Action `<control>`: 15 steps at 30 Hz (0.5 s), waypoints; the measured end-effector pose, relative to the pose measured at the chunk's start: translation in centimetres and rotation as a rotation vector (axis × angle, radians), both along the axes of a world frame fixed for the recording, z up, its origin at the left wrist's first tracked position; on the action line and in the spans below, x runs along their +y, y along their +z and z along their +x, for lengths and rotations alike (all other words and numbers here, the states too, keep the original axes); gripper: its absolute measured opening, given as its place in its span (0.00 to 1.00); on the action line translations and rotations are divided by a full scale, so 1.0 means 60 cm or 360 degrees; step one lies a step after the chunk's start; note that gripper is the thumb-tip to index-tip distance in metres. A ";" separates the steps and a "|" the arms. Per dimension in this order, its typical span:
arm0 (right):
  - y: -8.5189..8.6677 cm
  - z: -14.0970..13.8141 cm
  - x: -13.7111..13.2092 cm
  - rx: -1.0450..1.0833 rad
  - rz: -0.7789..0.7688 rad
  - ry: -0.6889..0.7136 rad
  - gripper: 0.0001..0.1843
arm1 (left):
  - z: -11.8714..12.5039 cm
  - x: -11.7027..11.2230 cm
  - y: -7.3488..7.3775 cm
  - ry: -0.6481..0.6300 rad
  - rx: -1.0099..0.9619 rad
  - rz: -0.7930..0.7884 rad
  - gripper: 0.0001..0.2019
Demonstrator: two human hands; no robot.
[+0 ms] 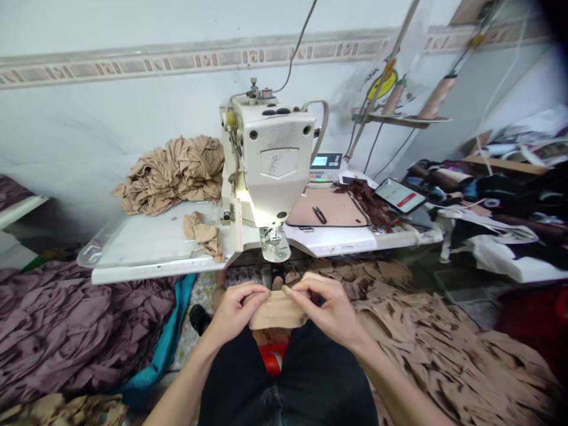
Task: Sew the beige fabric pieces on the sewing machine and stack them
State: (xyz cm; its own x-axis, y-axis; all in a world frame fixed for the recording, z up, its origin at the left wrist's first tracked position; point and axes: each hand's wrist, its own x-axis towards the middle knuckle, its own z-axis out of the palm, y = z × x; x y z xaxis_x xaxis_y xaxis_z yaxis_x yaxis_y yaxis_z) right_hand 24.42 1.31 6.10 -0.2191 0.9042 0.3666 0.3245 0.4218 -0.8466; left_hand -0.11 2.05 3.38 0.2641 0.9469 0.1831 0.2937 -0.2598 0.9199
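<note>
A seated person in black shorts (pixel 284 378) is handling a folded strip of beige fabric (pixel 277 313) above the lap, just in front of and below the needle end of a cream-white industrial sewing machine (pixel 266 154). The left hand (pixel 235 313) is gripping the strip's left end, its fingers (pixel 255 293) curled over the top edge and closed on the cloth. The right hand (pixel 326 310) is pinching the right end, its fingers (pixel 306 285) bent and closed on the fabric with little gap left.

Below the hands, a large spread of crumpled tan fabric pieces (pixel 435 337) is covering the lower right of the frame, while a heap of gathered mauve cloth (pixel 75 319) is lying at lower left beside a teal cloth (pixel 164 349). At upper left, a bundle of crumpled tan fabric (pixel 171 174) is resting behind the white sewing table (pixel 133 248), with a few tan scraps (pixel 202 234) lying on its surface. Right of the machine, a pair of black snips (pixel 319 215) is lying on a pink-beige mat (pixel 328 207), next to a bunch of dark brown strips (pixel 368 204) and a smartphone (pixel 399 195) with its screen lit.
</note>
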 end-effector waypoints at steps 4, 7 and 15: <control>0.016 -0.004 0.022 -0.0019 0.0151 -0.0171 0.16 | 0.016 0.020 0.016 0.0097 -0.0211 -0.0124 0.14; 0.017 -0.005 0.053 -0.0009 0.0185 -0.0296 0.16 | 0.028 0.042 0.025 0.0156 -0.0308 -0.0145 0.16; -0.007 -0.003 0.120 0.0452 -0.0199 -0.0300 0.23 | 0.048 0.088 0.051 0.0390 -0.0464 -0.0167 0.17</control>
State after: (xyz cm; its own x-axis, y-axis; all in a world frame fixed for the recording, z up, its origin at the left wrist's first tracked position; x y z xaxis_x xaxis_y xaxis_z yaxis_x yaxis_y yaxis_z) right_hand 24.27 8.50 5.67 0.0505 0.9607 0.2730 0.1309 0.2646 -0.9554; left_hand 2.78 7.33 6.41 -0.0209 0.9930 0.1160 0.0578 -0.1147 0.9917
